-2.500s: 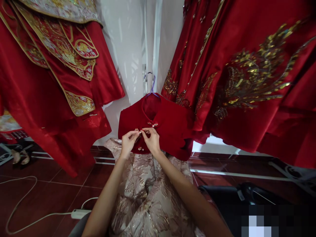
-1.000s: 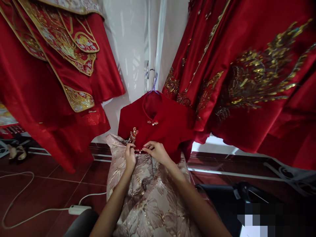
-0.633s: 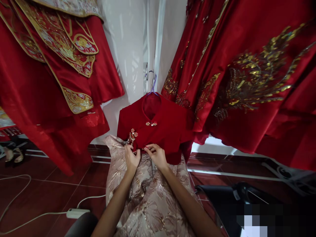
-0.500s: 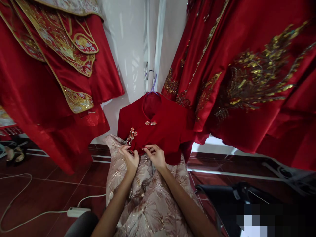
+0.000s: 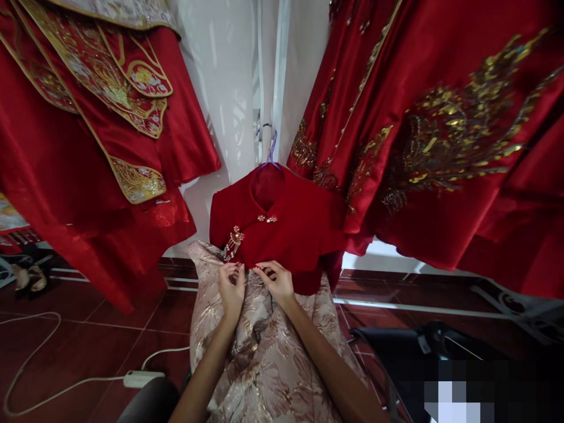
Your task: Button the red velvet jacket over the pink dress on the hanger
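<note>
A red short-sleeved cheongsam [image 5: 295, 217] with a stand collar hangs in front of me on a purple hanger [image 5: 271, 150]. Beaded fastenings [image 5: 267, 218] sit at its neck, and a beaded tassel brooch [image 5: 233, 242] is on its left side. The fingers of my left hand [image 5: 231, 288] are pinched together on the cloth just below the brooch. Close beside it, my right hand [image 5: 279, 283] pinches the same red cloth between thumb and forefinger. Any small item between the fingertips is too small to make out. Pale pink-gold brocade [image 5: 282, 376] spreads beneath both forearms.
Red embroidered gowns [image 5: 185, 135] hang at left, with more sequinned red gowns [image 5: 440, 223] at right. A white rack post [image 5: 278, 70] stands behind. On the tiled floor lie a white power strip [image 5: 143, 379] with its cord and dark shoes [image 5: 37, 279]. A black chair [image 5: 388, 341] is lower right.
My left hand has shifted slightly right and turned more upright, its fingers drawing together on the red cloth. My right hand stays in nearly the same place, still pinching.
</note>
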A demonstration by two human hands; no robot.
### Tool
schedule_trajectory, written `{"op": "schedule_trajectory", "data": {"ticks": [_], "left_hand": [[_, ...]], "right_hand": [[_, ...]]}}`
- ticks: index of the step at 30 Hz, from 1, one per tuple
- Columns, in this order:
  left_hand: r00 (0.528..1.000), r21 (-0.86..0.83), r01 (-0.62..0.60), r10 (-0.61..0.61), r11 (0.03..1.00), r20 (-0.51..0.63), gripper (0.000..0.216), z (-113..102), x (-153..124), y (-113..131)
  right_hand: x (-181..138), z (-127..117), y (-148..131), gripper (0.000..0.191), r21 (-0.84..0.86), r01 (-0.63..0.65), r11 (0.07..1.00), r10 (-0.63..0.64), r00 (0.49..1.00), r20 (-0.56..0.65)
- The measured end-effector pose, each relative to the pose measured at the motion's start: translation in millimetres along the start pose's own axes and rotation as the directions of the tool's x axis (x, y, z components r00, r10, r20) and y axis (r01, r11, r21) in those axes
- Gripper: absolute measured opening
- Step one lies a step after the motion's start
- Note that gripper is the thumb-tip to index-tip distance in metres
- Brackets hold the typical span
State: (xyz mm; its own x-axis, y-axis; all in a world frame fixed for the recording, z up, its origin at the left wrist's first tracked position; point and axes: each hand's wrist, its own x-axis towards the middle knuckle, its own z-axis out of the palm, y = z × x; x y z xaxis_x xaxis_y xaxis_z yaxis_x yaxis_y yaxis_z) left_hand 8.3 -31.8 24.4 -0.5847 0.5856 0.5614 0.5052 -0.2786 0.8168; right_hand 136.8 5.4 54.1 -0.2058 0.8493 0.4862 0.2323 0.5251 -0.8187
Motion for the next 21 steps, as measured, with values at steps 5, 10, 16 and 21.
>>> {"op": "schedule_trajectory", "data": {"ticks": [5,10,16,21], "left_hand": [[0.994,-0.019,-0.038,0.04,0.999,0.103,0.021,-1,-4,-1],[0.991,-0.054,-0.056,0.062,0.997,0.12,0.024,-2,-4,-1],[0.989,-0.048,-0.04,0.047,0.998,0.141,0.024,-1,-4,-3],[0.983,-0.056,-0.013,0.023,0.998,0.183,0.025,-2,-4,-5]], "right_hand": [[4,2,-5,0.023,0.034,-0.016,0.999,0.014,0.999,0.048],[8,6,-3,0.022,0.032,-0.001,0.999,0.0,0.999,0.045],[3,10,-2,0.022,-0.059,0.063,0.996,-0.06,0.997,0.05],[-5,12,1,0.023,-0.12,0.133,0.984,-0.132,0.991,0.015]]}}
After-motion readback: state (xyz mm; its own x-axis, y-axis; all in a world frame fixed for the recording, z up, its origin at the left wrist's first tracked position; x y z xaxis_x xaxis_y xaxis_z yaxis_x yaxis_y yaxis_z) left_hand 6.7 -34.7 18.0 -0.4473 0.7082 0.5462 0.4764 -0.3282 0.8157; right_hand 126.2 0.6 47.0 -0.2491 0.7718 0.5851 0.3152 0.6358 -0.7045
